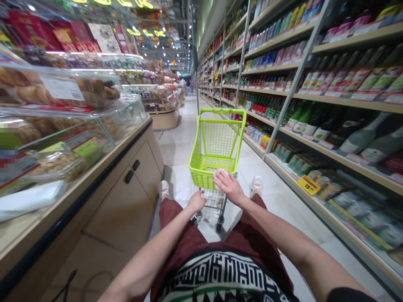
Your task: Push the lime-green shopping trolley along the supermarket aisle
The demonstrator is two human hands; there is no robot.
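A small lime-green shopping cart [204, 179] stands in front of me between my legs, its plastic basket on a grey metal frame with black wheels. My right hand [231, 187] holds a crumpled whitish cloth [220, 172] flat against the near right corner of the basket. Lower and to the left, my left hand [198, 201] is curled at the cart's frame just under the basket. Its fingertips are partly hidden, but it seems to grip the frame. The basket holds nothing that I can see.
To the left is a bakery counter [132, 144] with packaged goods behind glass. Tall shelves [302, 100] of bottles and cans line the right side, with a yellow price tag [308, 184] low down. A tiled aisle [187, 113] runs ahead.
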